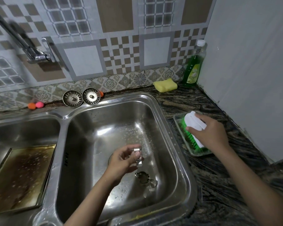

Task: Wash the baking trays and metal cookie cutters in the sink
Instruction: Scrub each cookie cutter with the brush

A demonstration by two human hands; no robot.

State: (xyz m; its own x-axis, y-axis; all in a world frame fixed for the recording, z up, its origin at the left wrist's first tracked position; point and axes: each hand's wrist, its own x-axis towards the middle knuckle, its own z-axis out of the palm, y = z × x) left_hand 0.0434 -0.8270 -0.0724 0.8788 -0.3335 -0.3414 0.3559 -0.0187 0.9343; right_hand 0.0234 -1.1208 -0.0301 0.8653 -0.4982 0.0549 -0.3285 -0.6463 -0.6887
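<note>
Stainless steel is gleaming everywhere: the left hand [121, 160] is pinching a thin-walled metal cookie cutter [138, 156] over the right basin [91, 128] of the sink, near its drain. The right hand [207, 131] is closing around the white-backed, green-bristled scrub brush [193, 128] in its clear tray [178, 121], at about two o'clock from the cutter, long axis running eleven to five. The brush probably has to travel toward eight o'clock. More cutters [145, 178] are lying wet at six o'clock; a browned baking tray [21, 176] is sitting in the left basin [23, 128].

A white-backed brush [194, 128] with green bristles, a yellow sponge [165, 84], green soap bottle [193, 69], brown-and-grey checkered tiles [121, 53].
</note>
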